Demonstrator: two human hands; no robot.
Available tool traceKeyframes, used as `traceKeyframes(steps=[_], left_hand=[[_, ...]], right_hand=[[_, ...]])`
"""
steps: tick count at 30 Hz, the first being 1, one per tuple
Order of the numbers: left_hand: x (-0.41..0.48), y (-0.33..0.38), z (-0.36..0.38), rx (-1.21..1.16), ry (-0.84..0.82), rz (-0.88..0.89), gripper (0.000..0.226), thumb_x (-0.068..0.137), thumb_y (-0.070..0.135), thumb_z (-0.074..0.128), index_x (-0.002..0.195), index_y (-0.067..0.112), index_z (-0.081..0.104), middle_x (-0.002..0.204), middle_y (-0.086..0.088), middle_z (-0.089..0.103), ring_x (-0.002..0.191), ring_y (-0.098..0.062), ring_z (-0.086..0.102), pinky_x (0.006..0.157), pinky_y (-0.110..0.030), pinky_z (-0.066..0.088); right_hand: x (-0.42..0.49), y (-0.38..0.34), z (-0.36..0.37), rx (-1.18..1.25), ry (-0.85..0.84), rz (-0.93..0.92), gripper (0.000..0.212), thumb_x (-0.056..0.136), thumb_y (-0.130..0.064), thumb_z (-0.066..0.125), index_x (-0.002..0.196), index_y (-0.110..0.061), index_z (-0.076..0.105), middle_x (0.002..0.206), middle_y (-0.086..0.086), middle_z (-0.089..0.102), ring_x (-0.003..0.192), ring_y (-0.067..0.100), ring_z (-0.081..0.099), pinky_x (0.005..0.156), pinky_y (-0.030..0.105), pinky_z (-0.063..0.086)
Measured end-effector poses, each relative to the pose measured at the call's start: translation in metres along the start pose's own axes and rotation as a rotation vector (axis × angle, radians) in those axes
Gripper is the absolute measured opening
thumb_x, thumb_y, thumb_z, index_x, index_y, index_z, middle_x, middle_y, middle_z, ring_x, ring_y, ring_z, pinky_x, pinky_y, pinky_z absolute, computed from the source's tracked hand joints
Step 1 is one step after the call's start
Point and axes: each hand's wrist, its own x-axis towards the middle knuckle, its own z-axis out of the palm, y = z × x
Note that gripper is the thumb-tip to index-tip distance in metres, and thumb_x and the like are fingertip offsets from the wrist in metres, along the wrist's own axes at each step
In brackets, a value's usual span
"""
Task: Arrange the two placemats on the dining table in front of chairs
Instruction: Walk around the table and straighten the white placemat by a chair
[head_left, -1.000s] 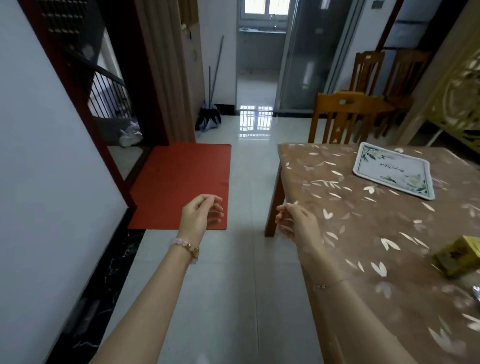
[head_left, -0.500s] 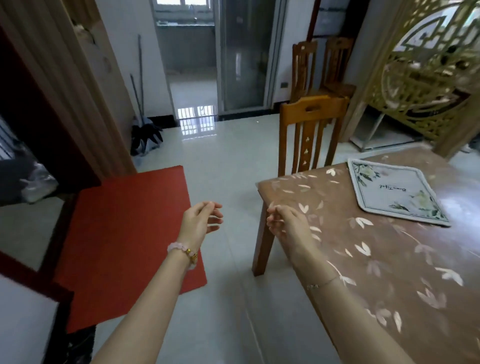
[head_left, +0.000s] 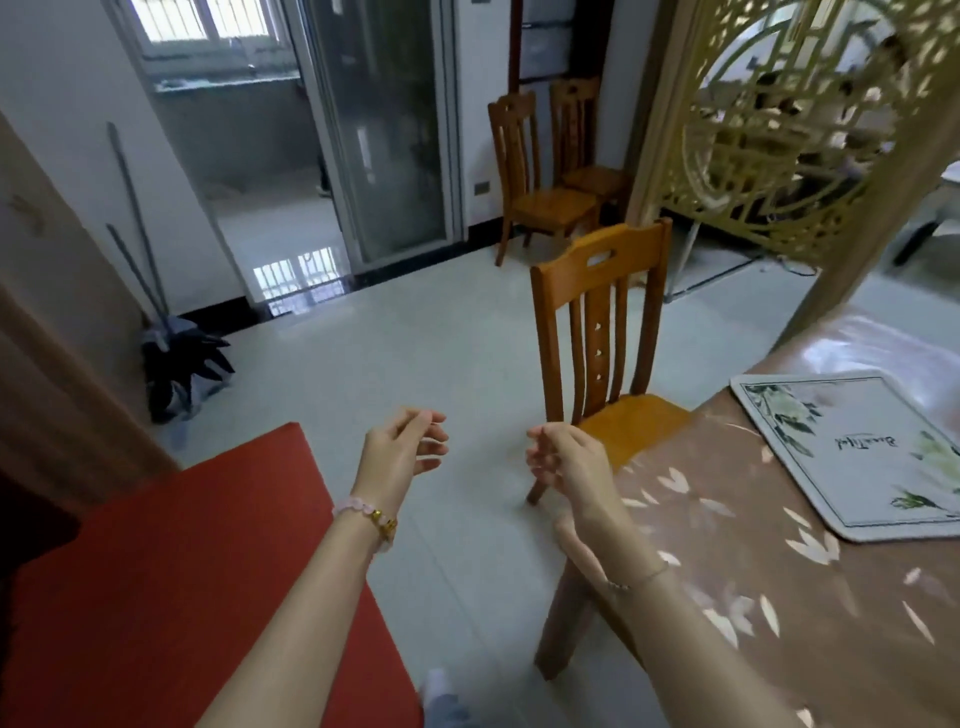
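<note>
One white placemat (head_left: 862, 447) with green leaf print lies flat on the dining table (head_left: 753, 597), which has a brown cover with pale leaves. It sits at the table's far end, beside a wooden chair (head_left: 602, 332) pushed up to that end. A second placemat is not in view. My left hand (head_left: 402, 452) hovers over the floor, fingers loosely curled and apart, holding nothing. My right hand (head_left: 563, 462) hangs by the table's near corner, also empty with fingers apart.
A red floor mat (head_left: 171, 571) covers the floor at lower left. Two more wooden chairs (head_left: 550, 171) stand by the far wall. A gold lattice screen (head_left: 779, 130) rises at right. A mop (head_left: 176, 358) leans on the left wall beside a glass door.
My view has swung right and closer to the table's end. The chair and placemat now appear nearer. Both hands stay raised and empty, about as far apart as before.
</note>
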Motion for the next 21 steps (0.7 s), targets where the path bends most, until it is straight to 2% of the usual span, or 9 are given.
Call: traceKeyframes(steps=[6,12,15,17,21], left_hand=[[0.13,0.035,-0.003,0.085,-0.137,0.018,0.026,0.093,0.013,0.044,0.074,0.014,0.063,0.066,0.0,0.059,0.053,-0.006,0.06,0.055,-0.019,0.049],[0.226,0.047,0.03,0.127,-0.334,0.016,0.028,0.094,0.018,0.044,0.076,0.015,0.065,0.071,-0.002,0.062,0.066,-0.015,0.061,0.062,-0.026,0.051],[0.269,0.046,0.066,0.174,-0.476,0.015,0.029,0.095,0.023,0.042,0.079,0.017,0.065,0.077,-0.004,0.063,0.074,-0.018,0.062,0.067,-0.028,0.051],[0.295,0.046,0.096,0.202,-0.629,0.012,0.029,0.095,0.026,0.041,0.08,0.018,0.065,0.078,-0.004,0.064,0.075,-0.016,0.063,0.067,-0.027,0.052],[0.323,0.048,0.143,0.209,-0.869,0.02,0.028,0.094,0.026,0.044,0.081,0.016,0.067,0.07,0.0,0.066,0.062,-0.006,0.066,0.058,-0.019,0.055]], right_hand=[[0.095,-0.029,0.046,0.043,0.12,0.001,0.027,0.096,-0.02,0.045,0.083,-0.012,0.068,0.071,0.003,0.064,0.067,0.011,0.061,0.06,0.016,0.052],[0.158,-0.049,0.044,0.086,0.365,0.007,0.023,0.094,-0.02,0.05,0.084,-0.01,0.069,0.071,0.005,0.065,0.07,0.015,0.062,0.073,0.028,0.055],[0.178,-0.054,0.037,0.12,0.496,-0.03,0.023,0.093,-0.019,0.05,0.08,-0.012,0.068,0.067,0.0,0.064,0.061,0.006,0.062,0.062,0.02,0.053],[0.187,-0.057,0.032,0.166,0.617,-0.062,0.022,0.092,-0.018,0.05,0.079,-0.014,0.068,0.064,-0.002,0.064,0.058,0.004,0.061,0.059,0.018,0.052],[0.191,-0.062,0.018,0.279,0.817,-0.087,0.021,0.09,-0.015,0.052,0.078,-0.013,0.068,0.061,-0.002,0.063,0.061,0.011,0.059,0.057,0.02,0.049]])
